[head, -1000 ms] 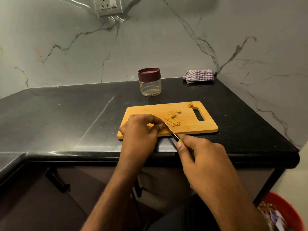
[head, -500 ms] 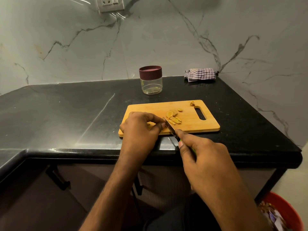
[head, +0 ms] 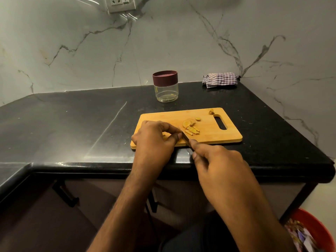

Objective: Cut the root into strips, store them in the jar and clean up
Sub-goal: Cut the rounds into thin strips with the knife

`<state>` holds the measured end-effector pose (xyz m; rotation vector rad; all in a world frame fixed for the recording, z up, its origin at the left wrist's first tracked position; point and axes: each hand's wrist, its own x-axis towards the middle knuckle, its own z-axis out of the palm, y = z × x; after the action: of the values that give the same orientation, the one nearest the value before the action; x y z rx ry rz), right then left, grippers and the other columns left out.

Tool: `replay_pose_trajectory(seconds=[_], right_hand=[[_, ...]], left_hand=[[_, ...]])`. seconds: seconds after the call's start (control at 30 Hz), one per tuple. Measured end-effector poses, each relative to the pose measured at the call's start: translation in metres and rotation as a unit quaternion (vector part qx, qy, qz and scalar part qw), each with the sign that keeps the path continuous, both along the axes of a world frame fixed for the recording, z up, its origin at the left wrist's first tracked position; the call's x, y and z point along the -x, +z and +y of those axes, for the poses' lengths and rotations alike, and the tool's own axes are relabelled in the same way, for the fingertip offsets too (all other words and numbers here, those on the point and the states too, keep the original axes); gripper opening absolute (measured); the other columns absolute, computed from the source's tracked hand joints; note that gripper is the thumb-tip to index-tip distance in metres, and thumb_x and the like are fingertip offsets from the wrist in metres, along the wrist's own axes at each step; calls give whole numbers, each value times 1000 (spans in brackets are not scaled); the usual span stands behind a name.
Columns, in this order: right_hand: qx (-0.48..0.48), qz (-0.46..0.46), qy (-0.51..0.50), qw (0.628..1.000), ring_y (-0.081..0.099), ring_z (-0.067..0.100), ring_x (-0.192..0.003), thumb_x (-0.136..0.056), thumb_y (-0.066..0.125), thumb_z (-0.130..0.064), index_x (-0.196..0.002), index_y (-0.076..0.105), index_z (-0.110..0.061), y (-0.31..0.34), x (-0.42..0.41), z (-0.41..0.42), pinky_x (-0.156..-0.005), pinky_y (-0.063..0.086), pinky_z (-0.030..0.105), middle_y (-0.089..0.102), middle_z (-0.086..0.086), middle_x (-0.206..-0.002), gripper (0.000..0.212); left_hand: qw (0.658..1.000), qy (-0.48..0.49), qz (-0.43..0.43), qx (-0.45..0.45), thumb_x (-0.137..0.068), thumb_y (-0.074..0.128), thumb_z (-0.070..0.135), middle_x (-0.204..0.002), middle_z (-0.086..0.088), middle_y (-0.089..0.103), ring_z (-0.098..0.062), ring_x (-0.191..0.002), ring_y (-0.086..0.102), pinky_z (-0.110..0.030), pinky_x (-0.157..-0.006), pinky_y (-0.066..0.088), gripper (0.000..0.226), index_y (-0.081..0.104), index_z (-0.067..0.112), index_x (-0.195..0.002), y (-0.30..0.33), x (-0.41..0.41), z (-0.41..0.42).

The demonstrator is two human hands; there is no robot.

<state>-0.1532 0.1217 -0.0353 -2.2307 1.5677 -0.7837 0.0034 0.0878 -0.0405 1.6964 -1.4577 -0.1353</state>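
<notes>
Checked cloth (head: 220, 80) in back corner, red bin (head: 314, 231) on the floor right, lidded jar (head: 165, 86) behind cutting board (head: 209, 135). Yellow root strips (head: 191, 129) mid-board; left hand (head: 156, 140) pinches root piece, mostly hidden; right hand (head: 218, 166) grips knife (head: 186, 138)

The table (head: 72, 124) is glossy black with fine pale specks. The cutting board (head: 214, 137) is honey-yellow wood, and the root pieces (head: 190, 127) on it are orange-yellow. The jar (head: 166, 91) is clear with a maroon lid (head: 165, 78). The cloth (head: 221, 80) is purple-and-white checked. The wall (head: 181, 42) is pale grey marble with dark veins. The bin (head: 316, 228) is red.
</notes>
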Motion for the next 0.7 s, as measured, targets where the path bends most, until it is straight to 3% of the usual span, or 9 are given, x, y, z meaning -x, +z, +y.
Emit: replay_pose_trajectory(seconds=[0.1,0.23,0.37,0.47,0.57,0.7], right_hand=[[4,-4,-5,1000,52,1,-74,-98,37,-45,-136,32,-56,2,15,10,-59,41,12,54,-19,-89,40],[9,13,-25,1000,40,0,-72,-97,38,-47,-134,30,-60,3,24,11,-55,30,9,46,-24,-89,40],[-3,26,-40,999,32,0,-81,-98,40,-45,-136,30,-59,1,24,6,-56,24,10,44,-22,-99,41],[-2,30,-43,999,34,1,-82,-98,42,-45,-136,31,-58,1,23,5,-56,25,10,50,-21,-107,41],[-2,25,-32,999,34,1,-82,-98,41,-44,-137,32,-55,1,21,4,-58,28,13,52,-19,-111,42],[28,27,-28,999,34,-1,-81,-97,40,-47,-138,31,-54,0,21,2,-62,29,14,51,-21,-104,42]], left_hand=[[1000,-4,3,-4,-84,79,35,-90,25,70,-10,-113,58,-54,-101,43,7,76,40,-80,1,0,1],[1000,3,-10,-9,-85,78,35,-83,30,61,-12,-117,53,-55,-105,38,14,71,43,-76,1,1,2],[1000,-4,-18,-20,-88,75,37,-101,21,67,-11,-121,48,-41,-103,26,18,64,47,-77,2,1,2],[999,-20,-28,-25,-92,70,33,-98,24,65,-7,-119,45,-38,-98,21,18,59,46,-88,2,2,3],[995,-37,-81,-45,-98,61,29,-100,24,60,-6,-115,37,-35,-91,16,22,52,49,-101,2,6,3],[983,-61,-155,-83,-103,49,31,-114,21,47,-6,-114,28,-36,-93,16,26,50,57,-104,4,7,1]])
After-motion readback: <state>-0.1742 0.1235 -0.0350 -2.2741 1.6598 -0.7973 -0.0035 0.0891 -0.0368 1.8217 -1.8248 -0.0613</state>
